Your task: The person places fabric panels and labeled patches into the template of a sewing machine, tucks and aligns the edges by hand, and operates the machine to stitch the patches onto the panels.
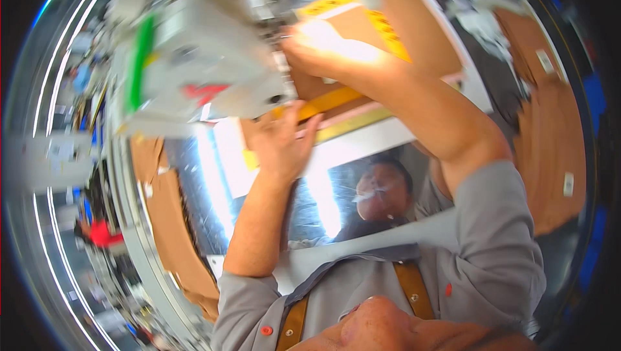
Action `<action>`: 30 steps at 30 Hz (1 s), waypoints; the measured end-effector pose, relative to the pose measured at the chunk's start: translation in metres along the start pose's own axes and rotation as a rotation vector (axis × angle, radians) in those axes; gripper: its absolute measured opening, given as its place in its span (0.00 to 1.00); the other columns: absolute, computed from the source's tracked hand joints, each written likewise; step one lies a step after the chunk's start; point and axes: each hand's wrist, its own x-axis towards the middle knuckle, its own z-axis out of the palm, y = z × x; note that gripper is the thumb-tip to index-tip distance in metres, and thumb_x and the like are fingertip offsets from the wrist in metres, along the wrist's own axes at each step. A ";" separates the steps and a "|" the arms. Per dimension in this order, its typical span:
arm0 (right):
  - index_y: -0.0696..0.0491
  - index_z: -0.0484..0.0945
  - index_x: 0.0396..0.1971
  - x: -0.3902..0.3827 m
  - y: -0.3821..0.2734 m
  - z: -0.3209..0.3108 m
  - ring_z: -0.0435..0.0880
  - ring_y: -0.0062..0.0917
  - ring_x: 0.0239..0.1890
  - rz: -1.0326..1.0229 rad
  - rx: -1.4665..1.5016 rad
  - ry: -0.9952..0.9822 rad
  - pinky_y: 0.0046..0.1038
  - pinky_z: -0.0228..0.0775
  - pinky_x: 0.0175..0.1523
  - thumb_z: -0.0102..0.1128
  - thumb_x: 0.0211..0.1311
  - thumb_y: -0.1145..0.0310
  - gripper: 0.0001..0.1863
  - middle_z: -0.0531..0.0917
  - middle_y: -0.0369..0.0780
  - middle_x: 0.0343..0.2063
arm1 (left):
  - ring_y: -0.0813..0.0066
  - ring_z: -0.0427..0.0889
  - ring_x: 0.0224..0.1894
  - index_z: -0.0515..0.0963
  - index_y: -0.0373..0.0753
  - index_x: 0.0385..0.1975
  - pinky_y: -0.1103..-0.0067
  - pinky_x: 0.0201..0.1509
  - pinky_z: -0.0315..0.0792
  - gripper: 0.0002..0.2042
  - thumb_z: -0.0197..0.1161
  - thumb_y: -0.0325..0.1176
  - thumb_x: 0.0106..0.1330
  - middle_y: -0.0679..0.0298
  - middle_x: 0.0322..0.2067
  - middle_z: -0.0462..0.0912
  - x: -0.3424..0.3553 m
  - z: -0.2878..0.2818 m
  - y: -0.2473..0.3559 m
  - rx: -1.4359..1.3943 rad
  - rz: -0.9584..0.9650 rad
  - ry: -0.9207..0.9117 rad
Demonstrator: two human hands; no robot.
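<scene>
A white sewing machine (pixel 207 53) with a green strip stands in front of me, left of centre. My left hand (pixel 283 147) lies at its near edge, fingers stretched and apart, over brown fabric (pixel 249 130) and a yellow strip (pixel 336 130). Beyond it, my right hand (pixel 317 44) reaches across to the machine's right side, close to the head. Lamp glare and blur wash out its fingers, so I cannot tell whether they grip anything. Under my right forearm lies more brown material (pixel 414 24) with yellow edging (pixel 388 34).
A shiny panel (pixel 259 189) in the white tabletop reflects the lights. Stacked brown fabric pieces lie on the left (pixel 178 234) and on the right (pixel 550 150). White cloth (pixel 482 28) hangs at the far right. Other workstations blur along the left rim.
</scene>
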 end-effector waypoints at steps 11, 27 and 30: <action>0.44 0.80 0.58 -0.051 -0.006 -0.010 0.71 0.47 0.64 -0.146 0.335 0.017 0.51 0.59 0.69 0.63 0.60 0.63 0.24 0.76 0.45 0.62 | 0.62 0.85 0.25 0.80 0.37 0.43 0.67 0.34 0.76 0.19 0.66 0.48 0.66 0.59 0.23 0.83 -0.006 0.010 0.015 -0.029 -0.102 -0.101; 0.42 0.79 0.61 -0.049 0.032 -0.003 0.63 0.43 0.72 -0.147 0.530 -0.216 0.45 0.48 0.76 0.71 0.55 0.55 0.31 0.74 0.44 0.66 | 0.59 0.82 0.21 0.78 0.37 0.41 0.65 0.30 0.73 0.20 0.59 0.51 0.70 0.60 0.17 0.80 0.004 0.006 0.010 -0.006 -0.049 -0.176; 0.43 0.78 0.62 -0.049 0.030 -0.006 0.59 0.43 0.74 -0.090 0.522 -0.272 0.44 0.43 0.78 0.74 0.50 0.51 0.36 0.72 0.46 0.68 | 0.59 0.82 0.21 0.79 0.38 0.42 0.65 0.30 0.72 0.20 0.59 0.52 0.70 0.60 0.17 0.80 0.004 0.004 0.012 0.016 -0.067 -0.190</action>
